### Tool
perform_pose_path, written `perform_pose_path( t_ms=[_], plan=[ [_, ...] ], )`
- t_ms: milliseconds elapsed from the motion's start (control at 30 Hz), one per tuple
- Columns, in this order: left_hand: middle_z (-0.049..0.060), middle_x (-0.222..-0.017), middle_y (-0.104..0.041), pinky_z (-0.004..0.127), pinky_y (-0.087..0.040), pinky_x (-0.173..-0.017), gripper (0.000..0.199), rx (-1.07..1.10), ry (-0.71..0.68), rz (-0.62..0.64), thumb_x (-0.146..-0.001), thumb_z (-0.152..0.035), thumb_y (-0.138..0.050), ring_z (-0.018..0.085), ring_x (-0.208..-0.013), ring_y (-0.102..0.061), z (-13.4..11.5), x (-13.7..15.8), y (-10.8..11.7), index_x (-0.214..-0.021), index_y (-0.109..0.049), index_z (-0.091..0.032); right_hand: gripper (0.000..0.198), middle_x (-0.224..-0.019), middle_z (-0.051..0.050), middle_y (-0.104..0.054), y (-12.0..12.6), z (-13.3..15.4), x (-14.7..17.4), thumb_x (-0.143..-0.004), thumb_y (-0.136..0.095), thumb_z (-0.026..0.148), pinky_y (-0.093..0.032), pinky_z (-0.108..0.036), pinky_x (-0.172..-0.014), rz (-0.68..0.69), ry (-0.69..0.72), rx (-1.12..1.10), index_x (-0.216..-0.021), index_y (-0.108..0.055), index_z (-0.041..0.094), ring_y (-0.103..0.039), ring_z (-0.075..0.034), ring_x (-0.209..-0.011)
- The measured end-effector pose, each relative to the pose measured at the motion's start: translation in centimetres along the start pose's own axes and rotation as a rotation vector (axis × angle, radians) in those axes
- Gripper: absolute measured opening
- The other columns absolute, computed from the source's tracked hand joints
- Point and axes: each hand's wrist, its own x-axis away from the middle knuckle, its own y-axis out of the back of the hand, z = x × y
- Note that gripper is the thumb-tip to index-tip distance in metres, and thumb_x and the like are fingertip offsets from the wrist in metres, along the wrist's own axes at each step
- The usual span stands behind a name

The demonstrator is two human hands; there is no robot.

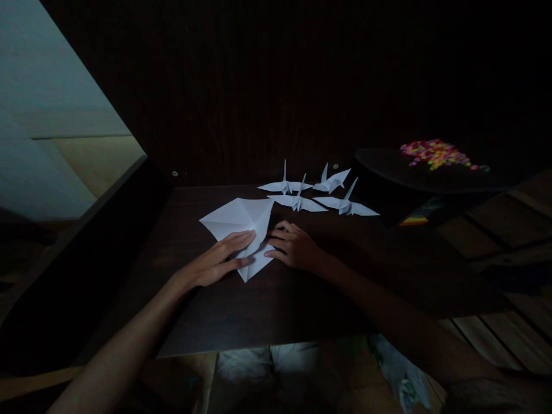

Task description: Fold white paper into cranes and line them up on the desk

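Observation:
A creased, partly folded sheet of white paper (228, 216) lies on the dark desk, one flap lifted and curving up along its right side. My left hand (216, 259) rests on the paper with fingers stretched out, fingertips on the crease near its middle and the thumb lower down, apart from them. At the paper's right edge, my right hand (297, 248) has its fingers bent round the raised flap, with the thumb on the lower layer. Exactly how the right fingertips grip is hard to see in the dim light.
Several white origami cranes, including one front right crane (346, 206), stand behind the paper. A pile of small colourful pieces (437, 154) sits on a rounded dark shelf (379, 164) at right. A dark panel (241, 92) rises behind the desk (224, 322).

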Motion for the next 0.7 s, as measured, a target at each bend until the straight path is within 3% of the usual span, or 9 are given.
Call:
perform_pose_path(
  t_ms=[100,333,467,700],
  plan=[
    [0.005,-0.152,-0.034,0.049,-0.022,-0.116,0.046,0.004,-0.016,0.008,-0.1,-0.031,-0.03,0.022,-0.142,-0.027,0.5,-0.1,-0.1,-0.145,-0.037,-0.023,0.028,-0.101,-0.01,-0.07,0.0,0.1,-0.1,-0.091,-0.057,0.039,-0.042,-0.039,-0.081,0.016,-0.006,0.0,-0.092,-0.072,0.016,-0.05,-0.027,-0.102],
    [0.012,-0.148,-0.04,0.047,-0.027,-0.113,0.049,-0.206,0.02,-0.046,-0.101,-0.036,-0.031,0.024,-0.137,-0.035,0.1,-0.4,-0.5,-0.143,-0.039,-0.014,0.026,-0.077,-0.007,-0.071,-0.9,0.3,-0.7,-0.092,-0.057,0.036,-0.036,-0.037,-0.079,0.067,-0.039,0.022,-0.084,-0.073,0.017,-0.052,-0.025,-0.088],
    [0.012,-0.146,-0.044,0.047,-0.031,-0.111,0.048,-0.272,-0.014,-0.073,-0.101,-0.038,-0.032,0.025,-0.134,-0.04,0.1,-0.5,-0.6,-0.142,-0.042,-0.017,0.023,-0.077,-0.007,-0.07,-1.1,0.3,-0.7,-0.092,-0.055,0.03,-0.035,-0.037,-0.08,0.068,-0.005,0.07,-0.083,-0.072,0.018,-0.053,-0.025,-0.09],
    [0.015,-0.147,-0.04,0.043,-0.031,-0.113,0.049,-0.299,-0.006,-0.065,-0.101,-0.037,-0.029,0.024,-0.137,-0.036,0.5,-0.5,-1.0,-0.141,-0.043,-0.012,0.022,-0.087,-0.008,-0.072,-0.7,1.3,-0.3,-0.094,-0.05,0.023,-0.037,-0.035,-0.077,0.137,0.186,0.05,-0.088,-0.069,0.015,-0.056,-0.022,-0.083]
  ],
)
